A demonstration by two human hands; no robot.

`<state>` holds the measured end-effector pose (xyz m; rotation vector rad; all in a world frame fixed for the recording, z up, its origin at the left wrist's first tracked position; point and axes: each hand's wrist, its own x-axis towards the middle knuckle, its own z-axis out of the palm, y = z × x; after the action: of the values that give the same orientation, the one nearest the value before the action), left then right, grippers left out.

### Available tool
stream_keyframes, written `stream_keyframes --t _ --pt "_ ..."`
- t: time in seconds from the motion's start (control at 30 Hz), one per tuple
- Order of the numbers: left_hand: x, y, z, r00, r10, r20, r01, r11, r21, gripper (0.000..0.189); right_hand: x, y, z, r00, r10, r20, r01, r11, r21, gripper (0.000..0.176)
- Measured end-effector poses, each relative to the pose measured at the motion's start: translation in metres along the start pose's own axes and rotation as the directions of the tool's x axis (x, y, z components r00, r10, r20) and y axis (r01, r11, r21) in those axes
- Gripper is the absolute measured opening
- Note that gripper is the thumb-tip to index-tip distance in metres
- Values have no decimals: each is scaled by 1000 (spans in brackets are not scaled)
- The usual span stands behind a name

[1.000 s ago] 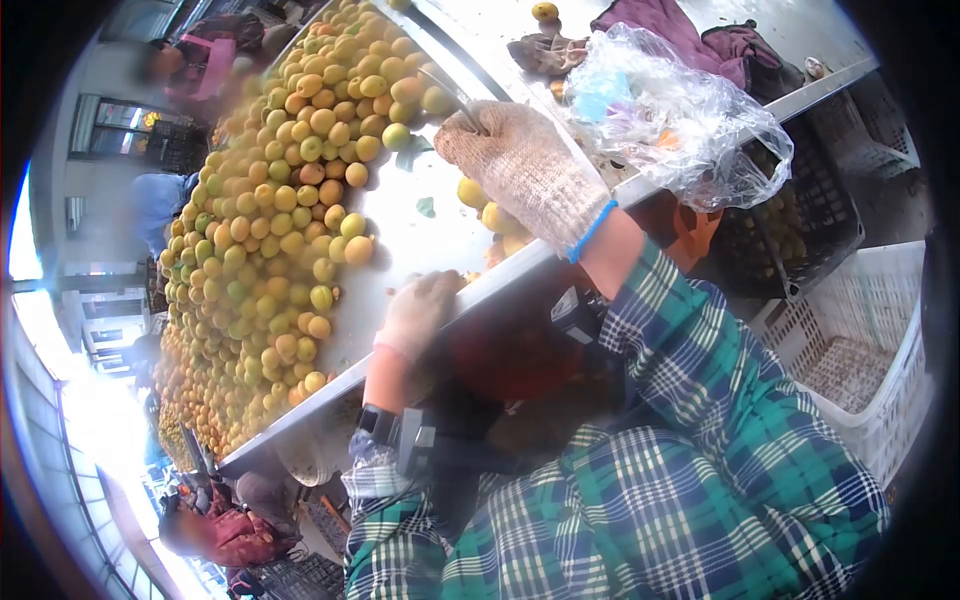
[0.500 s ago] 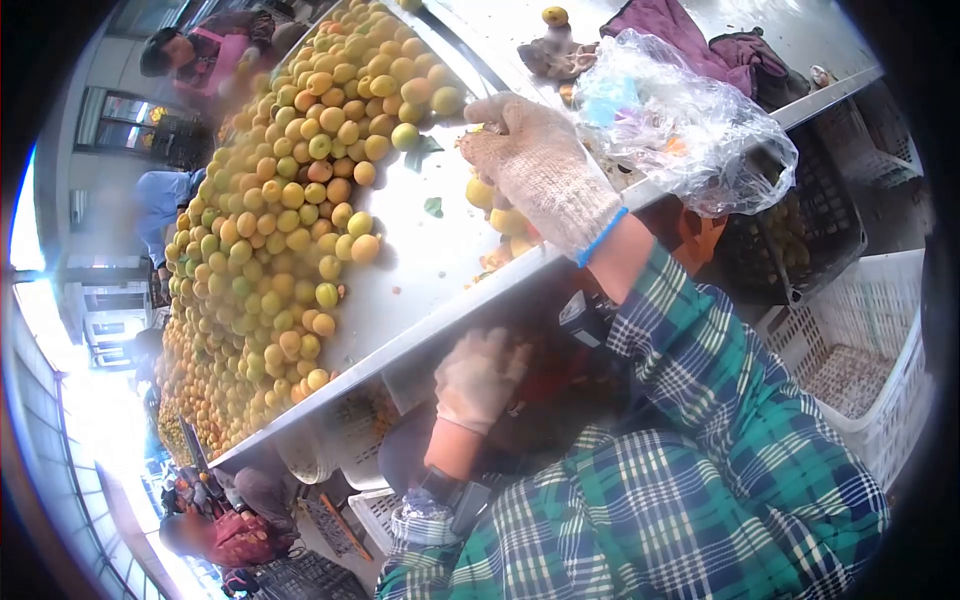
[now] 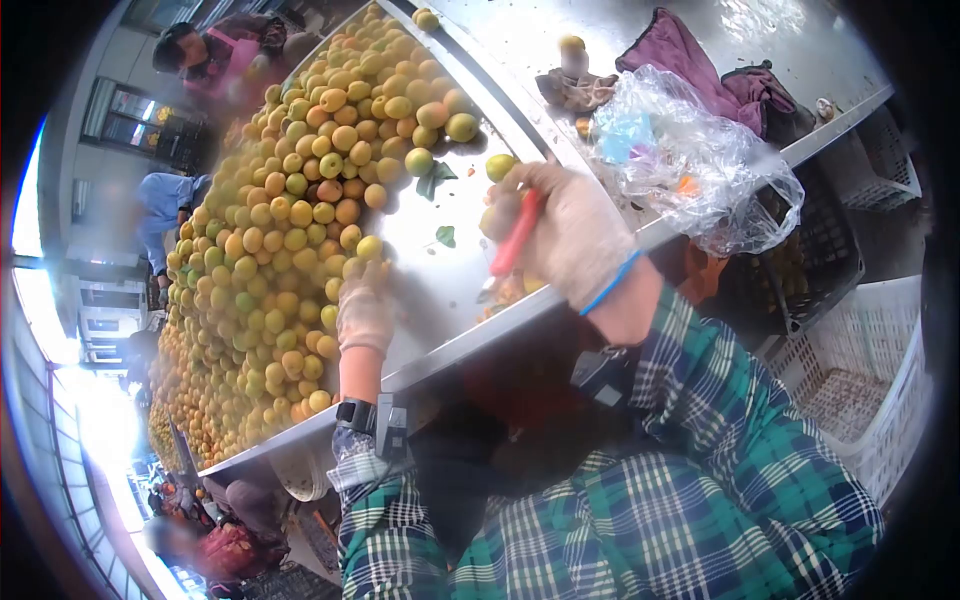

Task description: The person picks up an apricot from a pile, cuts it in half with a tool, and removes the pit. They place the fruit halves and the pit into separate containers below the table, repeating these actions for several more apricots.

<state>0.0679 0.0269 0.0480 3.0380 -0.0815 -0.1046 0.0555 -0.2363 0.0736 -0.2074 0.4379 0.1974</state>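
My left hand [image 3: 364, 312], in a pale knit glove with a watch at the wrist, reaches to the near edge of a big heap of yellow-orange apricots [image 3: 300, 210]. Its fingertips touch fruit there; they are blurred, so a grip cannot be made out. My right hand [image 3: 580, 235], gloved with a blue cuff edge, is closed around a small red-handled knife [image 3: 516, 236] whose blurred metal tip points down toward the tabletop. Loose fruit lies beside and partly behind this hand, including a greenish apricot [image 3: 500, 167] just past its fingers.
A metal table [image 3: 425, 305] with a raised rim carries the heap and some green leaves [image 3: 445, 236]. To the right lie a clear plastic bag [image 3: 690, 160] and a purple cloth [image 3: 680, 50]. White crates [image 3: 850, 370] stand below. Other people [image 3: 215, 60] are at the far left.
My left hand has risen from below the table edge to the heap. My right hand has moved slightly right and down, turning so the red-handled knife now shows.
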Motion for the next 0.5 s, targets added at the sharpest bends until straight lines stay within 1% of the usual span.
stream_keyframes --t 0.03,0.07,0.1,0.13,0.17,0.2,0.23,0.27,0.3,0.33,0.37,0.4,0.43,0.47,0.5 --pt "1 4 -3 1000 4 3 -4 1000 -3 47 -7 14 3 998 -62 -23 60 996 -61 8" --pt "1 6 -4 999 -53 -3 53 999 2 48 -11 23 4 999 -21 31 24 994 -104 12" --pt "1 7 -2 994 -112 -8 112 994 6 48 -11 35 7 999 37 -33 -41 990 -137 13" --pt "3 -1 4 993 -110 -49 107 993 -57 48 -10 39 5 987 159 15 -156 980 -124 13" --pt "5 -10 8 992 -117 -34 115 992 -58 48 -10 46 5 957 285 59 -277 954 -116 13" --pt "8 -14 8 989 -145 -7 144 984 -103 48 -21 49 17 966 256 -37 -256 925 -283 19" --pt "9 -20 7 985 -173 17 174 974 -149 49 -27 50 27 964 263 -38 -262 921 -288 19" --pt "14 -44 34 980 -93 -175 67 987 -145 48 -32 51 35 965 250 -73 -257 870 -421 25" --pt "15 -54 44 978 -95 -187 68 987 -146 48 -36 51 37 969 226 -96 -242 801 -547 31" --pt "13 -52 42 983 -162 -87 119 922 -369 50 -37 53 35 972 235 -29 -202 761 -617 41" --pt "11 -51 40 980 -199 25 178 804 -567 53 -38 57 32 972 233 -27 -199 760 -618 41" --pt "4 -47 40 963 -245 111 263 766 -587 47 -39 59 30 981 195 17 -122 676 -727 38" --pt "-5 -39 34 964 -240 111 258 766 -589 47 -41 61 27 985 160 70 -35 575 -818 35" --pt "-16 -34 29 963 -192 189 256 434 -864 41 -41 63 25 985 132 115 38 480 -876 47" --pt "-28 -28 25 963 -118 241 244 16 -970 36 -38 67 18 985 130 114 39 477 -878 47"
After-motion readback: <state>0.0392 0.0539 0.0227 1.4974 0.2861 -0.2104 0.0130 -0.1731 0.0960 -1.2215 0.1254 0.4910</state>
